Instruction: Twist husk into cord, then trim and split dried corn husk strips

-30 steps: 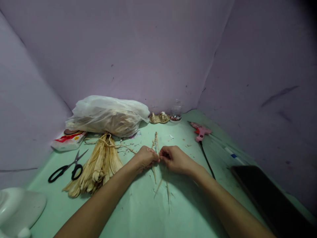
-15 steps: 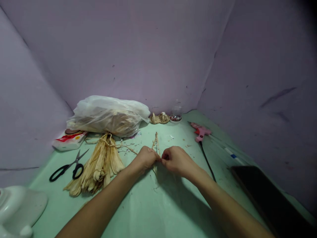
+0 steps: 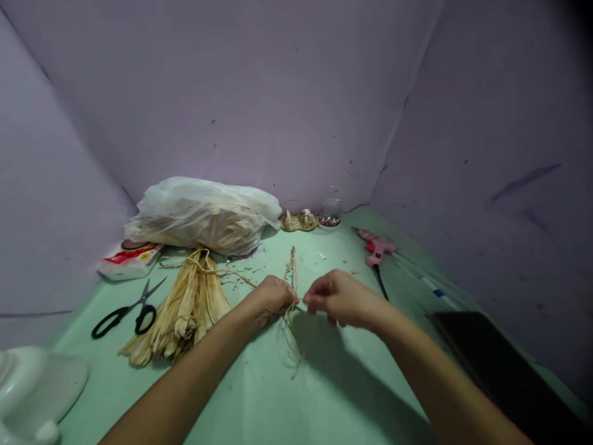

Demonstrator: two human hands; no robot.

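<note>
My left hand (image 3: 273,296) is closed in a pinch on a thin twisted fibre cord (image 3: 293,266). The cord's narrow upper end points away from me, and loose thin strands (image 3: 293,352) trail below the fingers onto the table. Just to the right, my right hand (image 3: 340,300) has its thumb and forefinger pressed together on what looks like a fine pale strand, a small gap from the left fingertips. A bundle of dried husk strips (image 3: 197,309), tied at its top, lies left of my left hand; a length of cord (image 3: 234,272) stretches from it towards that hand.
Black-handled scissors (image 3: 131,309) lie open at left, near a red-and-white packet (image 3: 132,262). Behind are a filled plastic bag (image 3: 204,216), a small woven piece (image 3: 299,222) and a tub of beads (image 3: 329,220). At right are a pink glue gun (image 3: 377,247) and a dark flat device (image 3: 500,377).
My right hand has shifted slightly right, away from the left fingertips, its other fingers loosening. More loose strands show beneath the left hand, which stays almost in place.
</note>
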